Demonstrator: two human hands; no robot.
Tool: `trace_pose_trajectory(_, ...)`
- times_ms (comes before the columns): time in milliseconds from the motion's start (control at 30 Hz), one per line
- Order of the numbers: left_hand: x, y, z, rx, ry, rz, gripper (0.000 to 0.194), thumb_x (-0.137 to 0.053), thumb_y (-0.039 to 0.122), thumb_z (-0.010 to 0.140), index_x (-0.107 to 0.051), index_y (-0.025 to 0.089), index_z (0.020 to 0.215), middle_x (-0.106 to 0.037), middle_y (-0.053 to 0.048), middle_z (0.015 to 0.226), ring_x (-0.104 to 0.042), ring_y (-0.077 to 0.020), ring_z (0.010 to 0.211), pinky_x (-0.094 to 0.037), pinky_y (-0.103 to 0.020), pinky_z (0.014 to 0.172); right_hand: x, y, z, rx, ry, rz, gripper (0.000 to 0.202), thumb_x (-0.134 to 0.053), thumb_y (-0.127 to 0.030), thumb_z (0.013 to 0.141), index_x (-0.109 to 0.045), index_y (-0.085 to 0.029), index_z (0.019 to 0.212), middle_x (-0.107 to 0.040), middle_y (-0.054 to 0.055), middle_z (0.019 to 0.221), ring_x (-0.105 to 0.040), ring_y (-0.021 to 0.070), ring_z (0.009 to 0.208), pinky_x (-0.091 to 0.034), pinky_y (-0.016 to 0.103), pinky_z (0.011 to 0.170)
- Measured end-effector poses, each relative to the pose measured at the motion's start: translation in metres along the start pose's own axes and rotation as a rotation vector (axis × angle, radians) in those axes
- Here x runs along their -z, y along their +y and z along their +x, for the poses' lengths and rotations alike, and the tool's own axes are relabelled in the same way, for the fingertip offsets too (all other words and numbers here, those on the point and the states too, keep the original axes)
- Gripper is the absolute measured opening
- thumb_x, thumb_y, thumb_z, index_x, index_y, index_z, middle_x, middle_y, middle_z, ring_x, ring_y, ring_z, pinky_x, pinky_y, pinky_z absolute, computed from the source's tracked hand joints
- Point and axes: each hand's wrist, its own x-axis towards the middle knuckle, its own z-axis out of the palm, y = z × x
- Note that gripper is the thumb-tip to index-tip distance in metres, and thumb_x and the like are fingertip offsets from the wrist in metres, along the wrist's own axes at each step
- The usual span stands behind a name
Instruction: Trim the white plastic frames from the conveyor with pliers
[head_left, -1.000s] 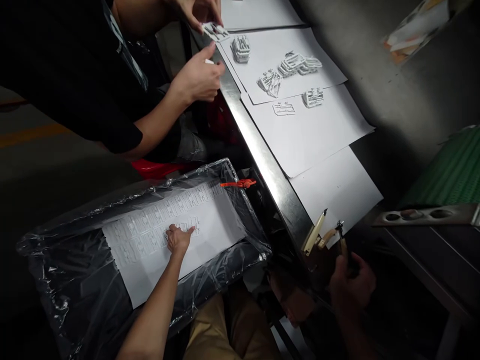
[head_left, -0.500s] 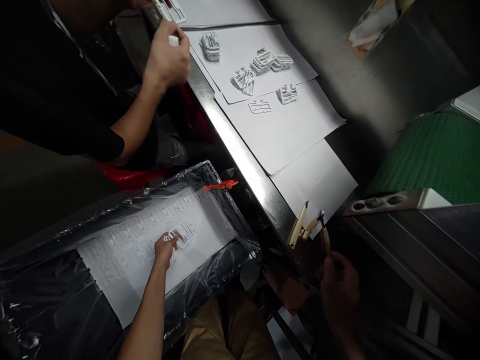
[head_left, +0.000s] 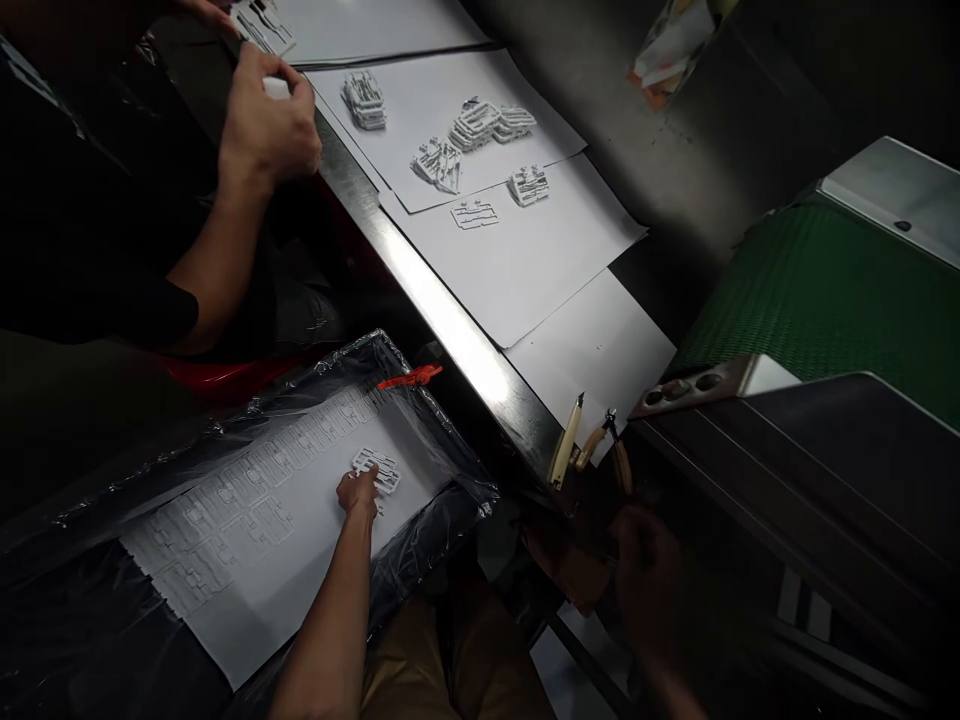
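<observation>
My left hand (head_left: 358, 492) grips a thin white plastic lattice piece (head_left: 386, 470) over the right part of a white sheet (head_left: 259, 620) in a plastic-lined tray (head_left: 491, 497). Rows of similar white pieces (head_left: 255, 465) lie on that sheet. In shadow, my right hand (head_left: 649, 560) is just below the nippers (head_left: 621, 462) at the bench corner. Its thumb and fingers look apart, with nothing visible between them. Beside the nippers lies a cutter knife (head_left: 568, 442) with a beige handle.
Stacks of white pieces (head_left: 474, 125) stand on paper sheets (head_left: 517, 260) along the metal-edged bench (head_left: 442, 300). A co-worker's hand (head_left: 274, 120) holds a small white item at upper left. An orange clip (head_left: 411, 377) is on the tray rim. A green conveyor belt (head_left: 817, 290) runs at right.
My left hand has moved right across the sheet with the lattice piece. My right hand has come off the nippers' handle and sits just below it. The whole view has shifted.
</observation>
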Motion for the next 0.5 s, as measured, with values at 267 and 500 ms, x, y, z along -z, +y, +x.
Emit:
trace_pose_trajectory(267, 0.027, 0.038, -0.11, -0.11, -0.419, -0.373, 0.021, -0.067, 0.029, 0.074, -0.06, 0.019, 0.091, -0.065, -0.004, 0.085, -0.062, -0.0154, 0.064, -0.053, -0.025, 0.055, -0.028, -0.042, -0.042, -0.077, -0.406, 0.355, 0.039, -0.051, -0.052, 0.081, -0.059, -0.02, 0.102, -0.064, 0.008, 0.101, -0.058, 0.023, 0.097, -0.044, 0.036, 0.085)
trace_pose_trajectory(500, -0.001, 0.049, -0.254, 0.015, -0.945, 0.053, 0.055, -0.075, 0.045, 0.063, -0.053, 0.041, 0.114, -0.069, -0.002, 0.088, -0.066, -0.0319, 0.078, -0.055, -0.039, 0.047, 0.006, -0.072, -0.067, -0.321, -0.6, 0.835, 0.051, -0.068, -0.06, 0.062, -0.069, -0.014, 0.085, -0.064, 0.002, 0.07, -0.059, 0.0154, 0.066, -0.044, 0.026, 0.061)
